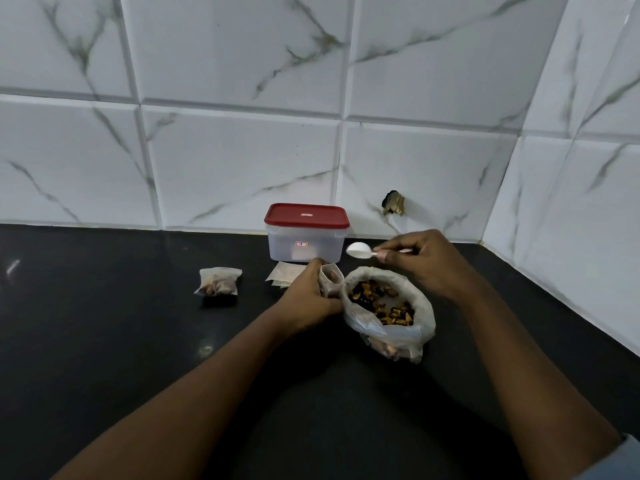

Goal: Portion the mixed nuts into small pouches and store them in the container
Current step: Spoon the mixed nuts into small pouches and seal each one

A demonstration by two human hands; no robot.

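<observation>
A large clear plastic bag (420,308) of mixed nuts (381,303) stands open on the black counter. Just left of it my left hand (306,294) grips a small open pouch (330,278) held upright. My right hand (420,261) pinches the handle of a white plastic spoon (358,251), whose bowl hovers above the pouch and bag. A filled pouch (218,281) lies further left. The clear container with a red lid (306,233) stands shut against the wall. Flat empty pouches (282,273) lie in front of it.
The black counter (104,323) runs to a marble-tiled wall (242,150) at the back and another on the right. A chipped hole (393,203) marks the wall tile behind my right hand.
</observation>
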